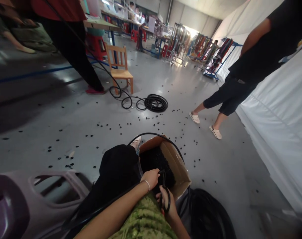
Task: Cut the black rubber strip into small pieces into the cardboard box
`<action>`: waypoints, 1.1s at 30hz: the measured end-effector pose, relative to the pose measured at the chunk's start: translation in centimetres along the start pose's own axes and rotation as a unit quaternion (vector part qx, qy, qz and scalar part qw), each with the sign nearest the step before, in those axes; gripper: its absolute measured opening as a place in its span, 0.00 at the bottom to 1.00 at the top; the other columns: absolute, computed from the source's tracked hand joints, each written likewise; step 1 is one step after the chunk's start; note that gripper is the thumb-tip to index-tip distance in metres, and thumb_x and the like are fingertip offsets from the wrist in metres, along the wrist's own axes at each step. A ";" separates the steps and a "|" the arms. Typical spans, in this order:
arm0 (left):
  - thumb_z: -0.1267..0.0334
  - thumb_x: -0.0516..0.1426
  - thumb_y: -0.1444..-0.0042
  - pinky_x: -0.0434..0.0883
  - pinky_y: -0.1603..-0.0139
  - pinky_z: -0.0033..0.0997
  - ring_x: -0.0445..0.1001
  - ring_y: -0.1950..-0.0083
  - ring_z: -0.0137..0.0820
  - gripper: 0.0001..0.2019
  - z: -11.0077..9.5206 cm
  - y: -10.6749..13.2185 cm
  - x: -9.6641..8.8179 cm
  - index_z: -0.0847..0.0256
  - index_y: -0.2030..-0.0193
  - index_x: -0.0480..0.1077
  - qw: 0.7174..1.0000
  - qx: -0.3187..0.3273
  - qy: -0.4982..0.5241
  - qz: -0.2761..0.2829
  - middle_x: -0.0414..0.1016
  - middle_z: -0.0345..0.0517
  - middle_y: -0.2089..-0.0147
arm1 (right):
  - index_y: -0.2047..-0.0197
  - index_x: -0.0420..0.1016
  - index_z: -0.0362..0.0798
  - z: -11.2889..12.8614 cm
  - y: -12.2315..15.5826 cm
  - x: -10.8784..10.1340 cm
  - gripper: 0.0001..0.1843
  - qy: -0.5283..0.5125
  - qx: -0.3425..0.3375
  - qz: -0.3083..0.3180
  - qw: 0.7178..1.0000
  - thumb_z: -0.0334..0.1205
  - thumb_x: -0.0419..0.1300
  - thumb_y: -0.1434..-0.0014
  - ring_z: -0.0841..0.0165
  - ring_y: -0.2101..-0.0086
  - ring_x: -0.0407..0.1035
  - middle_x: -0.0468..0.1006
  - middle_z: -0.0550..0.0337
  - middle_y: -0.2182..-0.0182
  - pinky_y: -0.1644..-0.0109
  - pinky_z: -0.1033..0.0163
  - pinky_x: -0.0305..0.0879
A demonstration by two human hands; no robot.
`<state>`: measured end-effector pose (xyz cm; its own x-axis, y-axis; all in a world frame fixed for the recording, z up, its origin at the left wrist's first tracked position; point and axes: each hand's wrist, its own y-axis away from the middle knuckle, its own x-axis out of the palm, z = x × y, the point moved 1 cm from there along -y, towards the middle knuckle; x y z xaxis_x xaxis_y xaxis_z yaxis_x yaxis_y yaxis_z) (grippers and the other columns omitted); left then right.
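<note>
Over a cardboard box (179,166), my left hand (151,178) is closed around the end of a black hose (162,172). My right hand (166,199) grips black-handled scissors (168,203), whose blades point up and away from me near the hose end. Whether the blades touch the hose I cannot make out. Inside the box lies a heap of small black pieces (153,162). Black tubing also runs along under my left forearm and arches over the box's far side.
Small black rings are scattered over the grey floor (131,149). A coil of black hose (156,103) lies ahead near a wooden chair (119,69); another black coil (208,212) is at my right. One person (240,79) stands right, another left. A plastic stool (48,199) is at lower left.
</note>
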<state>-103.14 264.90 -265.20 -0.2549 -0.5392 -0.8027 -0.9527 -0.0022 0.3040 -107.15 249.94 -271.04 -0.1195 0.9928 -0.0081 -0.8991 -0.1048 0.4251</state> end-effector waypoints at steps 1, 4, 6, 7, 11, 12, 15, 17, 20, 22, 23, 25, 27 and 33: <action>0.63 0.48 0.35 0.72 0.51 0.34 0.78 0.48 0.38 0.15 0.1 -0.1 0.0 0.55 0.47 0.71 1.000 -0.003 0.008 -0.002 0.79 0.47 0.48 | 0.69 0.72 0.47 0.0 0.1 -0.2 0.29 0.016 -0.010 -0.008 1.000 0.67 0.64 0.54 0.73 0.84 0.63 0.72 0.61 0.81 0.82 0.70 0.53; 0.60 0.48 0.34 0.71 0.50 0.32 0.77 0.47 0.36 0.15 0.2 -0.1 0.0 0.52 0.45 0.70 1.000 -0.014 0.026 -0.003 0.79 0.45 0.48 | 0.68 0.72 0.46 0.6 0.2 -0.8 0.29 0.062 -0.029 -0.026 0.997 0.68 0.60 0.49 0.76 0.88 0.55 0.67 0.66 0.85 0.86 0.71 0.47; 0.59 0.48 0.34 0.70 0.49 0.32 0.76 0.46 0.35 0.16 0.3 0.0 -0.1 0.51 0.44 0.69 0.999 -0.015 0.029 -0.002 0.78 0.45 0.46 | 0.58 0.74 0.44 1.3 0.1 -1.1 0.32 0.075 -0.044 -0.003 0.996 0.67 0.61 0.50 0.75 0.88 0.57 0.69 0.66 0.83 0.86 0.70 0.50; 0.59 0.48 0.33 0.70 0.48 0.31 0.76 0.45 0.35 0.16 0.3 0.0 -0.2 0.51 0.43 0.69 0.999 -0.016 0.029 -0.003 0.78 0.45 0.45 | 0.52 0.73 0.44 1.6 0.0 -1.3 0.35 0.071 -0.048 0.020 0.996 0.66 0.62 0.50 0.74 0.87 0.60 0.72 0.64 0.80 0.86 0.70 0.52; 0.59 0.47 0.33 0.69 0.47 0.30 0.74 0.44 0.33 0.18 0.4 -0.2 -0.2 0.50 0.40 0.67 0.999 -0.020 0.024 0.002 0.76 0.44 0.42 | 0.47 0.72 0.42 2.0 -0.3 -2.1 0.36 0.074 -0.040 0.083 0.993 0.61 0.64 0.51 0.73 0.82 0.66 0.75 0.61 0.74 0.82 0.70 0.58; 0.59 0.47 0.33 0.69 0.47 0.30 0.74 0.44 0.33 0.18 0.4 -0.2 -0.1 0.49 0.40 0.67 1.000 -0.018 0.022 0.005 0.75 0.44 0.42 | 0.48 0.72 0.42 1.8 -0.3 -2.1 0.35 0.078 -0.037 0.089 0.992 0.60 0.64 0.51 0.73 0.81 0.65 0.75 0.61 0.74 0.82 0.70 0.58; 0.59 0.48 0.33 0.70 0.48 0.30 0.75 0.44 0.34 0.17 0.4 -0.2 0.1 0.48 0.40 0.67 1.000 -0.005 0.019 0.018 0.75 0.43 0.42 | 0.49 0.73 0.42 1.4 0.0 -2.0 0.33 0.085 -0.037 0.090 0.992 0.58 0.63 0.50 0.74 0.81 0.64 0.75 0.62 0.75 0.80 0.70 0.58; 0.59 0.48 0.33 0.70 0.48 0.31 0.75 0.45 0.34 0.18 0.4 -0.1 0.2 0.48 0.40 0.67 0.999 -0.001 0.021 0.028 0.76 0.43 0.43 | 0.49 0.73 0.42 1.3 0.2 -1.7 0.32 0.086 -0.043 0.087 0.992 0.58 0.63 0.49 0.74 0.80 0.64 0.74 0.62 0.75 0.79 0.70 0.60; 0.59 0.48 0.34 0.70 0.48 0.30 0.75 0.45 0.34 0.18 0.4 0.0 0.2 0.48 0.39 0.67 0.999 0.002 0.029 0.038 0.76 0.43 0.43 | 0.48 0.72 0.42 1.4 0.2 -1.4 0.33 0.080 -0.049 0.086 0.992 0.59 0.62 0.48 0.74 0.80 0.64 0.74 0.62 0.74 0.79 0.70 0.61; 0.59 0.49 0.34 0.70 0.48 0.30 0.75 0.45 0.35 0.18 0.4 0.0 0.1 0.47 0.39 0.68 0.998 0.003 0.034 0.043 0.76 0.42 0.42 | 0.48 0.71 0.43 1.4 0.2 -1.4 0.32 0.080 -0.056 0.092 0.991 0.59 0.61 0.47 0.74 0.79 0.64 0.74 0.61 0.74 0.78 0.70 0.62; 0.59 0.49 0.34 0.70 0.48 0.30 0.75 0.45 0.35 0.18 0.4 0.0 0.1 0.46 0.39 0.68 0.998 0.002 0.035 0.046 0.76 0.42 0.42 | 0.48 0.71 0.43 1.4 0.1 -1.5 0.32 0.082 -0.058 0.096 0.990 0.59 0.61 0.46 0.74 0.79 0.65 0.74 0.61 0.74 0.78 0.70 0.62; 0.59 0.49 0.34 0.70 0.49 0.31 0.76 0.45 0.36 0.18 0.4 0.0 0.2 0.45 0.39 0.68 0.998 0.001 0.032 0.053 0.76 0.42 0.42 | 0.47 0.71 0.43 1.2 0.0 -1.8 0.32 0.085 -0.058 0.099 0.990 0.60 0.60 0.45 0.74 0.79 0.65 0.74 0.60 0.73 0.78 0.70 0.62; 0.58 0.48 0.34 0.70 0.49 0.31 0.76 0.46 0.36 0.19 0.4 0.0 0.3 0.45 0.39 0.67 0.998 0.001 0.026 0.059 0.76 0.42 0.43 | 0.47 0.71 0.43 0.8 0.0 -2.1 0.33 0.093 -0.057 0.096 0.989 0.60 0.60 0.45 0.73 0.79 0.65 0.75 0.60 0.73 0.79 0.70 0.61; 0.58 0.47 0.34 0.71 0.52 0.33 0.77 0.48 0.38 0.19 0.4 0.0 0.4 0.45 0.39 0.67 0.997 0.008 0.006 0.078 0.78 0.44 0.45 | 0.45 0.71 0.42 -0.3 -0.2 -2.6 0.34 0.155 -0.063 0.072 0.983 0.61 0.59 0.45 0.73 0.81 0.64 0.75 0.60 0.75 0.79 0.68 0.61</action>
<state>-103.27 264.99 -265.76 -0.3988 -0.5425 -0.7394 -0.9038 0.0960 0.4171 -106.79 247.36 -271.35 -0.3552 0.9035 -0.2398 -0.9059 -0.2694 0.3266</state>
